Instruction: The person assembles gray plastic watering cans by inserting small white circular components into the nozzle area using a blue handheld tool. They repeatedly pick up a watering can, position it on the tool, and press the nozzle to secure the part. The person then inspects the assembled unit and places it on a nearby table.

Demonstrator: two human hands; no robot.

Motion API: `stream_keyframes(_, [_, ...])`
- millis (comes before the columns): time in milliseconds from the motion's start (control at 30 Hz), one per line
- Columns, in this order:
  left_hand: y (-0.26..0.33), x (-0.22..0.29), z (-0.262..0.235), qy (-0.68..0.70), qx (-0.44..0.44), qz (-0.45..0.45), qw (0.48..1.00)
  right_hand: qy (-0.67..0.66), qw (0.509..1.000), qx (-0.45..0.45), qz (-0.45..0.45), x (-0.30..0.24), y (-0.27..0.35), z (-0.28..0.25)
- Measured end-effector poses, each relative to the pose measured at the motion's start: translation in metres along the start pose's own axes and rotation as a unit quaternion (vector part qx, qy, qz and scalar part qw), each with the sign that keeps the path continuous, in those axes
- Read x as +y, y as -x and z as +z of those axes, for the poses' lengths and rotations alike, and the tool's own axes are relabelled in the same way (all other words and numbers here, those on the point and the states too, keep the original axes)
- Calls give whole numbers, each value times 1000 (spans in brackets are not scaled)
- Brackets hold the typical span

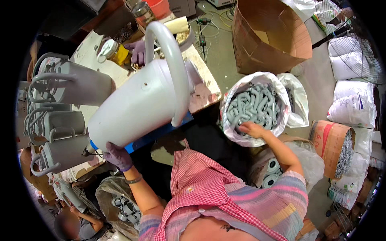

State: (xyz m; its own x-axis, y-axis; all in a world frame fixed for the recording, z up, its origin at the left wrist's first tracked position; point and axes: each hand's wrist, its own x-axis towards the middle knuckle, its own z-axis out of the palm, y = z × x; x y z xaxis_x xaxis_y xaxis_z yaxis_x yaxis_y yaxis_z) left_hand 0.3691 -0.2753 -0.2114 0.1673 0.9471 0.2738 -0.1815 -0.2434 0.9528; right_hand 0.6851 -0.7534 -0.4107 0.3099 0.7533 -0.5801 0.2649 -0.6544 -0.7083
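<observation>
A large grey plastic can [130,102] with a thick looped handle [183,74] lies tilted across a blue support [150,134] at the table edge. Its narrower bottom end points left, toward me. My left hand [119,157], in a purple glove, grips that lower end, with some fingertips hidden against the can. Just left of the glove is a small black piece [86,152] with a thin dark line. My bare right hand [251,129] reaches over the near rim of a white sack [229,138], its fingers stretched out and touching grey bent tubes [253,102].
More grey cans [82,84] with handles stand at the left. The table [86,50] holds a yellow jar [116,52] and a purple glove [137,51]. Beyond the sack stands a big cardboard box [257,52]. A bag of grey rings [271,168] sits under my right arm. A person [82,219] sits lower left.
</observation>
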Motion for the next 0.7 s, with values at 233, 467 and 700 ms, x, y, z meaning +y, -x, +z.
stream_keyframes(233, [2,4,11,-2,-2,-1,1000,-539,798,77,258,11,-83,56])
stream_keyframes(467, [-7,-6,11,0,6,-11,1000,-581,745,288,156,-30,-97,31])
stream_keyframes(700, [-4,-5,9,9,-7,-17,1000,-951,196,217,-102,-109,42,-34])
